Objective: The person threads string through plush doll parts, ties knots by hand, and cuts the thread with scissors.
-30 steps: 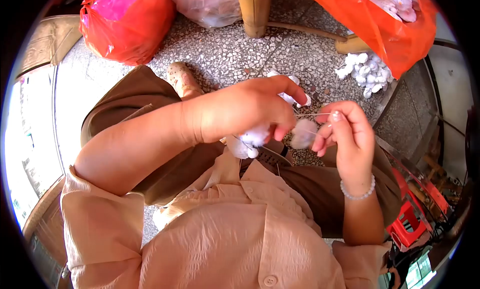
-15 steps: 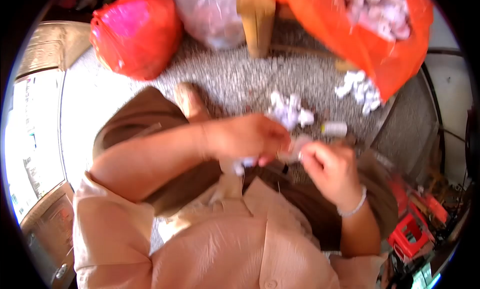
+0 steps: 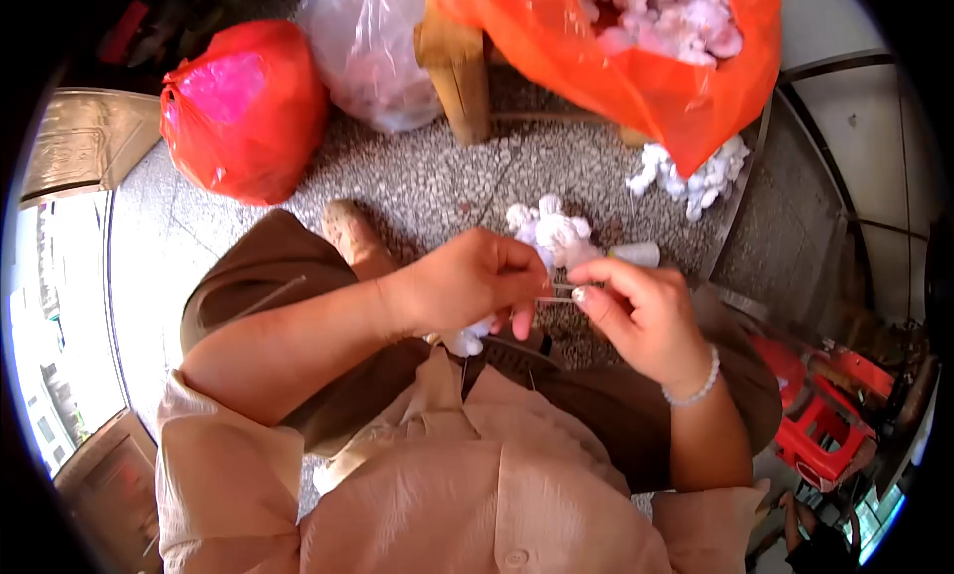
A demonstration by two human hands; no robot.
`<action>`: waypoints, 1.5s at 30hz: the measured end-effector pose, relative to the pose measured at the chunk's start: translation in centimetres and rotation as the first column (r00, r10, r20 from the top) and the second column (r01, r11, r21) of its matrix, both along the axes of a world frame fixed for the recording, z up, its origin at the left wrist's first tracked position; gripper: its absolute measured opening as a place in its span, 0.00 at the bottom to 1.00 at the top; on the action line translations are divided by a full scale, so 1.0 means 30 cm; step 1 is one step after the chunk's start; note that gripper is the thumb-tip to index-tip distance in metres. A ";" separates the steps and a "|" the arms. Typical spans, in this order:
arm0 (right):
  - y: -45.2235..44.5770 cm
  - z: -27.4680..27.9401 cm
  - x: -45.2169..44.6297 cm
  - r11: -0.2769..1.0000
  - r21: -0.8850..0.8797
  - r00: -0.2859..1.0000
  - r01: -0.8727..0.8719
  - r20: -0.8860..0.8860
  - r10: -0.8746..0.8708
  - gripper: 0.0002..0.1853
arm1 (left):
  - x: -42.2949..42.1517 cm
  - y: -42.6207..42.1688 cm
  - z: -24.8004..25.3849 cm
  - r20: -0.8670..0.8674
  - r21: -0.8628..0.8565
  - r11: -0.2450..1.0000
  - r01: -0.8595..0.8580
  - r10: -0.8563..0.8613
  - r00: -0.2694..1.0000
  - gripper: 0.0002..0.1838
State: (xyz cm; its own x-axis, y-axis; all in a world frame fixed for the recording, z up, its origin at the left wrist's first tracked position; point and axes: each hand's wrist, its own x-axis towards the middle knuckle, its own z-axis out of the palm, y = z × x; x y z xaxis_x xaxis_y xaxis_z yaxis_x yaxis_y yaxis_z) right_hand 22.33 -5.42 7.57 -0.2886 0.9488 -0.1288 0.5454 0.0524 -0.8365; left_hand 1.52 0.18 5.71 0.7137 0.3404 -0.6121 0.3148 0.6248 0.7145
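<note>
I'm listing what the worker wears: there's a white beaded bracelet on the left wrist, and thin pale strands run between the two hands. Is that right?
Not quite: the white beaded bracelet is on the wrist of the right hand, not the left, as the head view shows. The thin pale strands do run between it and the left hand.

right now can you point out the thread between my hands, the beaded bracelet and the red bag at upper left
thread (image 3: 559, 300): head view, on its lower strand
beaded bracelet (image 3: 701, 389): head view, on its beads
red bag (image 3: 250, 127): head view, on its bulging side
</note>
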 end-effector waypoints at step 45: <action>-0.001 -0.042 0.012 0.995 0.043 0.996 -0.086 -0.031 0.088 0.01 | -0.010 -0.026 -0.018 0.020 -0.194 0.981 -0.009 0.013 1.000 0.10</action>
State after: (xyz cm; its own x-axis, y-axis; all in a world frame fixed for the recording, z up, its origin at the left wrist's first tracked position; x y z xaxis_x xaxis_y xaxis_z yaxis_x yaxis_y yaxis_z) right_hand 22.70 -5.45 6.30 -0.3737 0.9242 -0.0783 0.5092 0.1338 -0.8502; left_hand 1.23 -0.60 5.16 0.7241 0.2241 -0.6522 0.2935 0.7557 0.5855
